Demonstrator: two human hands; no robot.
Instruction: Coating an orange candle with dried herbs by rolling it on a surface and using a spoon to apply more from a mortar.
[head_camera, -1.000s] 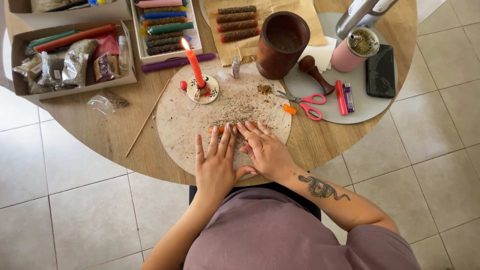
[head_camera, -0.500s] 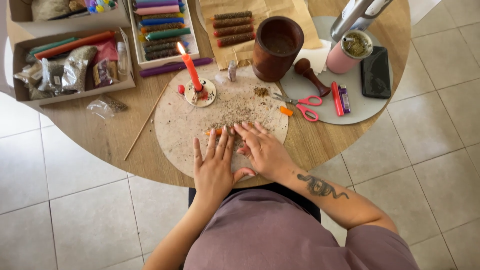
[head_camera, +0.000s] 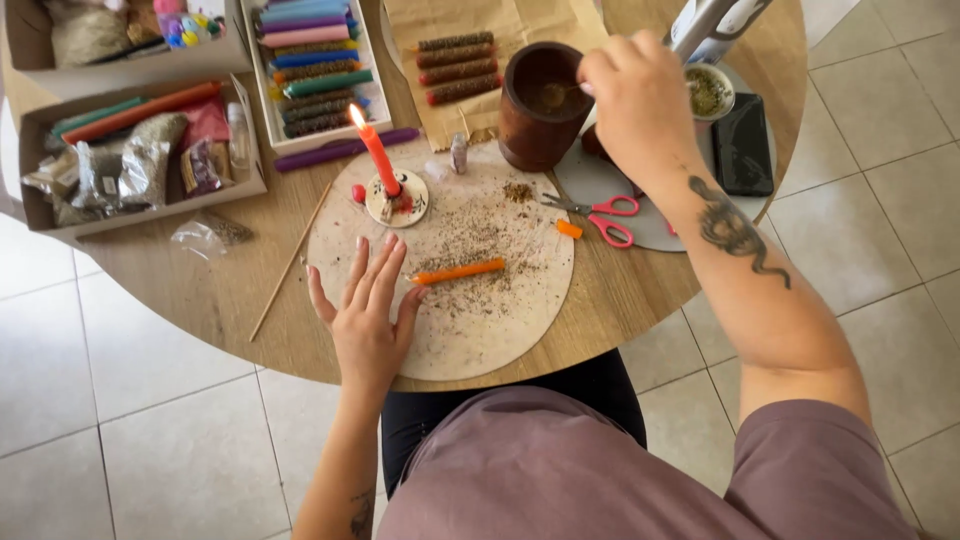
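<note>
Two hands apart, left hand (head_camera: 368, 318) flat beside orange candle (head_camera: 458, 271), right hand (head_camera: 632, 100) over mortar (head_camera: 538, 108)

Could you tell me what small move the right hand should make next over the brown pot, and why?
Probably lift the right hand with its pinch out of the brown pot and carry it over the orange candle. The fingertips hold something small at the pot's mouth, the candle lies on the round board among scattered herb bits, and the left hand rests flat beside its end.
</note>
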